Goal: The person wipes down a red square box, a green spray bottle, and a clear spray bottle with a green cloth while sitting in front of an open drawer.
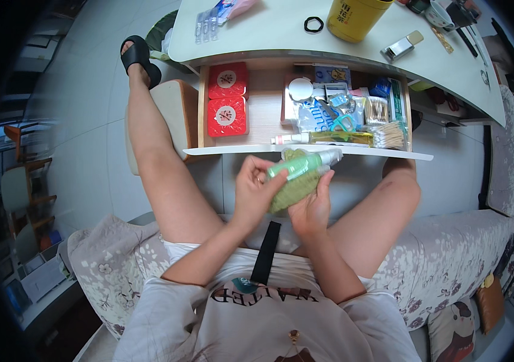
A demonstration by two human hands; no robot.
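In front of the open drawer point(266, 111), my left hand point(254, 192) grips one end of a light green bottle point(300, 166) with a clear cap. Beneath the bottle lies an olive-green cloth-like pouch point(293, 193). From the right, my right hand point(312, 206) supports the pouch, its thumb up near the bottle's cap end. Whether the bottle is inside a clear wrapper or partly in the pouch, I cannot tell. Two red tins point(227, 116) sit at the drawer's left. On its right are scissors point(340, 121), cotton swabs point(388, 135) and a yellowish tube-shaped pack point(342, 138).
Above the drawer, the white tabletop point(261, 36) bears a yellow bucket-like container point(357, 20), a black ring point(314, 25) and a silver stapler-like object point(401, 46). A stool point(164, 117) stands left of the drawer, near a waste bin point(162, 34). Patterned fabric covers the sofa point(446, 253).
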